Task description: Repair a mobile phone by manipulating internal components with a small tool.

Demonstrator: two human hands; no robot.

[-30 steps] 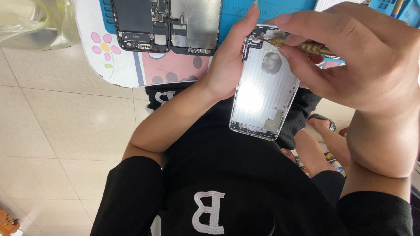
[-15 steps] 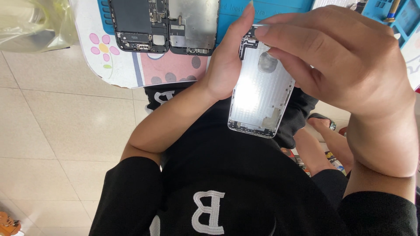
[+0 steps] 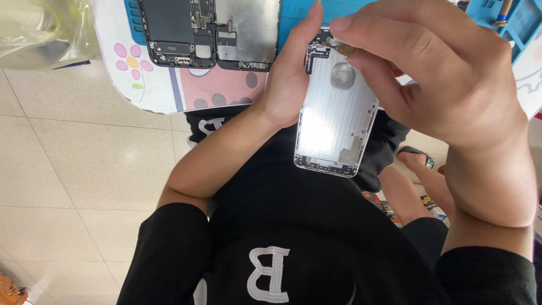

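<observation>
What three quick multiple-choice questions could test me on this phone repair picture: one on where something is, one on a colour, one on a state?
1. Where is the opened phone assembly?
A. on the table mat
B. on the floor
C. in the lap

2. What colour is the phone housing?
A. red
B. silver
C. green

3. How is the housing held?
A. lying flat on the table
B. gripped by the left hand
C. hanging by a cord

Answers: 1 A, it lies on the blue mat; 2 B, bare silvery metal; 3 B, while the right hand presses a small brass-tipped tool at its top.
</observation>
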